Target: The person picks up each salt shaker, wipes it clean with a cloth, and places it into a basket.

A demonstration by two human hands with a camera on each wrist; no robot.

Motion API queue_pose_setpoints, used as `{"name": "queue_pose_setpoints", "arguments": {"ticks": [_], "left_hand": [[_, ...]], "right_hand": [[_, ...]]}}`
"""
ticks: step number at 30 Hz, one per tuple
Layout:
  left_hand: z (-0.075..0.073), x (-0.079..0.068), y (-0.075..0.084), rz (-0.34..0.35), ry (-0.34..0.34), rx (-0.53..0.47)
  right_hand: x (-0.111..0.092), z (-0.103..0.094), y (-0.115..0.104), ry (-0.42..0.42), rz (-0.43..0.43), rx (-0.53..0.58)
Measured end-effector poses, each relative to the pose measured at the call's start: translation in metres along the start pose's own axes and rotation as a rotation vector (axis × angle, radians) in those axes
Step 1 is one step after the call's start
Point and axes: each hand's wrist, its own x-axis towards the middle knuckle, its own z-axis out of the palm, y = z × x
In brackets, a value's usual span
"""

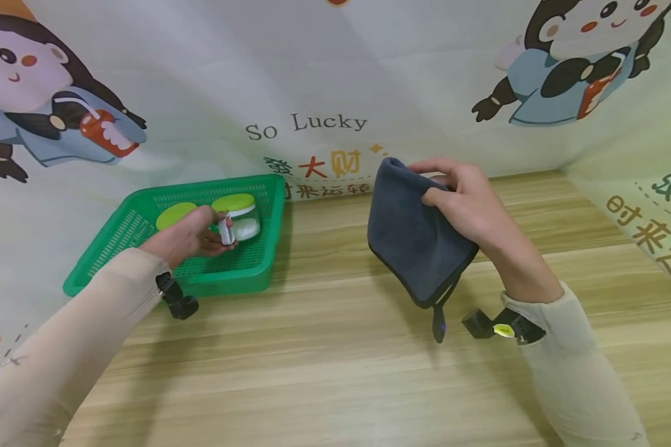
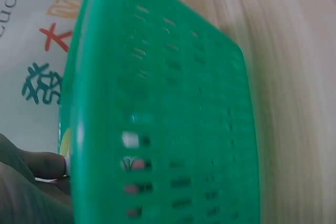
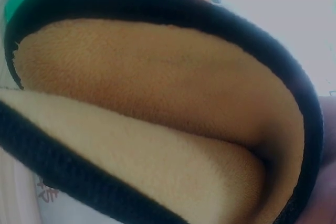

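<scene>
My left hand (image 1: 192,233) reaches into the green basket (image 1: 257,273), and its fingers pinch a small white rectangular object (image 1: 226,230); I cannot tell what kind it is. Right behind that hand are a clear jar with a lime-green lid (image 1: 233,202) and a second lime-green lid (image 1: 174,215). In the left wrist view the basket's side (image 2: 173,98) hides most of the hand. My right hand (image 1: 470,202) grips a folded dark grey cloth (image 1: 414,230) above the table, thumb in front. The right wrist view shows the cloth's tan plush inner side (image 3: 157,72) and black edging. A dark loop (image 1: 438,323) dangles from its lower corner.
A wood-grain table (image 1: 324,347) lies under both hands. Behind it hangs a white printed backdrop (image 1: 313,68) with cartoon figures and lettering, which continues along the right side. The basket stands at the table's back left, close to the backdrop.
</scene>
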Motion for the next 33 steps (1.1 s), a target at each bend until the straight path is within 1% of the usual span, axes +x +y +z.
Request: {"name": "queue_pose_setpoints", "arguments": {"ticks": [2, 4, 10, 14, 17, 20, 22, 24, 27, 28, 29, 30, 31, 33], "left_hand": [[-0.003, 0.001, -0.003, 0.024, -0.012, 0.071], [-0.006, 0.0, -0.005, 0.033, -0.02, 0.108], [-0.009, 0.001, -0.011, 0.002, -0.047, 0.114], [-0.011, 0.004, -0.017, 0.006, -0.039, 0.142], [-0.015, 0.001, -0.023, 0.001, -0.035, 0.148], [-0.017, -0.002, -0.028, -0.002, -0.028, 0.15], [-0.019, -0.005, -0.03, 0.022, -0.005, 0.199], [-0.02, -0.008, -0.031, 0.099, 0.042, 0.313], [-0.02, -0.013, -0.03, 0.251, 0.166, 0.537], [-0.019, -0.015, -0.029, 0.303, 0.218, 0.595], [-0.017, -0.018, -0.029, 0.339, 0.262, 0.637], [-0.015, -0.021, -0.028, 0.361, 0.296, 0.661], [-0.012, -0.024, -0.027, 0.368, 0.316, 0.668], [-0.005, -0.03, -0.026, 0.369, 0.34, 0.651]], "right_hand": [[0.0, 0.0, 0.0, -0.002, -0.004, -0.004], [0.001, 0.001, -0.001, -0.004, -0.006, -0.002], [0.002, 0.001, 0.0, -0.013, -0.004, -0.012], [0.004, -0.001, 0.004, -0.013, 0.023, -0.016], [0.009, -0.004, 0.009, -0.019, 0.046, -0.033], [0.018, -0.01, 0.017, -0.051, 0.056, -0.053], [0.024, -0.014, 0.025, -0.087, 0.071, -0.062], [0.028, -0.019, 0.034, -0.123, 0.101, -0.086], [0.032, -0.026, 0.047, -0.159, 0.161, -0.156], [0.032, -0.029, 0.051, -0.168, 0.174, -0.181], [0.034, -0.031, 0.056, -0.172, 0.186, -0.202], [0.035, -0.033, 0.061, -0.174, 0.197, -0.218], [0.037, -0.035, 0.067, -0.176, 0.205, -0.23], [0.04, -0.039, 0.08, -0.186, 0.222, -0.243]]}}
